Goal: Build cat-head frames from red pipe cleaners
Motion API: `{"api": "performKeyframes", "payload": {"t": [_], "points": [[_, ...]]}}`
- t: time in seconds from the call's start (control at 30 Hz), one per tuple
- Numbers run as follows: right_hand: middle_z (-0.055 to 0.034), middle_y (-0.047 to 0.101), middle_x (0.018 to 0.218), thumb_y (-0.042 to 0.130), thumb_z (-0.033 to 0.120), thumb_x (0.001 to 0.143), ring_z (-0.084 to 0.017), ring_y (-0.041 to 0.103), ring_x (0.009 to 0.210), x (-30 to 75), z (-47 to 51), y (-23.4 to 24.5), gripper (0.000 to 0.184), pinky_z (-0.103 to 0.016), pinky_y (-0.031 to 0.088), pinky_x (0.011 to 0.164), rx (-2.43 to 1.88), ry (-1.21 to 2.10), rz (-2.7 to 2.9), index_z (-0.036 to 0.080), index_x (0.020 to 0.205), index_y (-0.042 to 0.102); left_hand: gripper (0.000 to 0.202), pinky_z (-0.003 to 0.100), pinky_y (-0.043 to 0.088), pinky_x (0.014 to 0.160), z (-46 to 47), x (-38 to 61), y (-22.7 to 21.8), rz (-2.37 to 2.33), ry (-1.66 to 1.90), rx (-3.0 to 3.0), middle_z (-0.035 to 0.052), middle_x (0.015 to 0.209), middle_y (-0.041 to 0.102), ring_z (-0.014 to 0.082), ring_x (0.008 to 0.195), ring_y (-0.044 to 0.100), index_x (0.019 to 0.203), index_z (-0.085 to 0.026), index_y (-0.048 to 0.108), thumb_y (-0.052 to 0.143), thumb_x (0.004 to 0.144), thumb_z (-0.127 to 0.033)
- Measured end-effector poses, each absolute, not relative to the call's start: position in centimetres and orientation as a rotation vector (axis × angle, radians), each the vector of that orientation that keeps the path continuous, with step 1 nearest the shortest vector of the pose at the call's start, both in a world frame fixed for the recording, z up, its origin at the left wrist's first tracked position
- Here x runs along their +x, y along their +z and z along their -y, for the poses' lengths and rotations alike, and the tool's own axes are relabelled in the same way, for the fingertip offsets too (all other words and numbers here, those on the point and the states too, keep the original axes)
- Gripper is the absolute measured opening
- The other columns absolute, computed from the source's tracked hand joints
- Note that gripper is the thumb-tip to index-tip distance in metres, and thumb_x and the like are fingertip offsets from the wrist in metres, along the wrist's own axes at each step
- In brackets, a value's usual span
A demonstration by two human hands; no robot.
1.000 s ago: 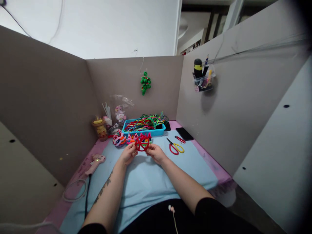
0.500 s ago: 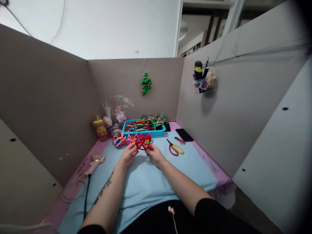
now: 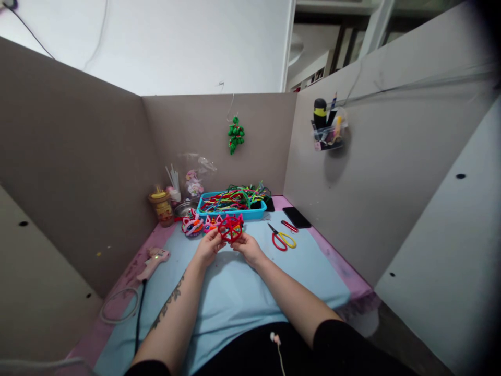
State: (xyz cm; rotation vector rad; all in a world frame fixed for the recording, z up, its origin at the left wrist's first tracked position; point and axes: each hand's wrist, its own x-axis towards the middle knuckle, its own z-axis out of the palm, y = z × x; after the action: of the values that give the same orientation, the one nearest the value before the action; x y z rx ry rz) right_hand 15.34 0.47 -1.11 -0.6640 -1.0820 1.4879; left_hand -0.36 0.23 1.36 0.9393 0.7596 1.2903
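Between my two hands is a round red pipe-cleaner piece [image 3: 230, 228] with crossing spokes, held up above the blue cloth [image 3: 235, 287]. My left hand [image 3: 210, 246] pinches its left edge, while my right hand [image 3: 248, 248] has its fingers closed on the lower right edge. Just behind it, colourful pipe-cleaner figures [image 3: 192, 225] in pink, orange and purple stand in a row, partly hidden by the red piece. Farther back, a blue tray [image 3: 250, 214] is heaped with loose pipe cleaners [image 3: 235, 198] in many colours.
Red-and-yellow scissors [image 3: 282, 240], a small red tool [image 3: 289, 226] and a black phone [image 3: 296, 217] lie to the right. On the left are a corded pink glue gun [image 3: 151, 264] and a brown-and-yellow cup [image 3: 161, 208]. Grey partitions [image 3: 219, 112] enclose the table.
The red piece has turned slightly between my fingers, and my right hand has shifted a little toward its underside. Both hands keep hold of it.
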Motion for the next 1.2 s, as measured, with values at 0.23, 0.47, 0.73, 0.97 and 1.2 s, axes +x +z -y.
{"api": "performKeyframes", "payload": {"t": [0.23, 0.47, 0.73, 0.97, 1.2], "points": [[0.0009, 0.069, 0.068, 0.078, 0.017, 0.050, -0.013, 0.059, 0.062, 15.44, -0.28, -0.97, 0.028, -0.026, 0.045, 0.062, -0.631, 1.476, 1.055, 0.019, 0.075, 0.065, 0.044, 0.024, 0.050, 0.065, -0.10, -0.46, 1.66, -0.753, 1.297, 0.950, 0.0040, 0.087, 0.070, 0.0122, 0.068, 0.064, 0.099, -0.017, 0.065, 0.082, 0.061, -0.027], [0.0002, 0.068, 0.065, 0.081, 0.028, 0.053, -0.014, 0.062, 0.060, 15.65, -0.65, -1.29, 0.028, -0.027, 0.046, 0.059, -0.635, 1.453, 1.065, 0.019, 0.073, 0.065, 0.041, 0.024, 0.049, 0.065, -0.08, -0.51, 1.69, -0.749, 1.290, 0.961, 0.0033, 0.084, 0.069, 0.0125, 0.068, 0.064, 0.098, -0.018, 0.065, 0.081, 0.062, -0.027], [-0.0037, 0.071, 0.074, 0.081, 0.035, 0.055, -0.018, 0.067, 0.065, 15.87, -0.55, -1.15, 0.036, -0.028, 0.048, 0.059, -0.658, 1.469, 1.094, 0.018, 0.084, 0.068, 0.042, 0.025, 0.049, 0.065, -0.12, -0.41, 1.59, -0.760, 1.281, 0.978, 0.0048, 0.086, 0.070, 0.0129, 0.068, 0.063, 0.096, -0.016, 0.067, 0.083, 0.059, -0.029], [-0.0013, 0.068, 0.063, 0.081, 0.033, 0.055, -0.016, 0.063, 0.060, 16.00, -0.55, -1.12, 0.030, -0.028, 0.046, 0.059, -0.653, 1.423, 1.142, 0.017, 0.078, 0.069, 0.043, 0.025, 0.048, 0.065, -0.15, -0.32, 1.44, -0.774, 1.269, 0.980, 0.0056, 0.084, 0.069, 0.0135, 0.068, 0.063, 0.097, -0.015, 0.067, 0.083, 0.059, -0.029], [0.0023, 0.062, 0.055, 0.076, 0.029, 0.059, -0.011, 0.052, 0.052, 15.98, -0.92, -1.54, 0.018, -0.025, 0.040, 0.054, -0.662, 1.358, 1.156, 0.019, 0.069, 0.066, 0.044, 0.025, 0.048, 0.066, 0.01, -0.36, 1.58, -0.765, 1.255, 0.977, 0.0051, 0.082, 0.070, 0.0141, 0.069, 0.064, 0.099, -0.016, 0.067, 0.083, 0.060, -0.026]]}}
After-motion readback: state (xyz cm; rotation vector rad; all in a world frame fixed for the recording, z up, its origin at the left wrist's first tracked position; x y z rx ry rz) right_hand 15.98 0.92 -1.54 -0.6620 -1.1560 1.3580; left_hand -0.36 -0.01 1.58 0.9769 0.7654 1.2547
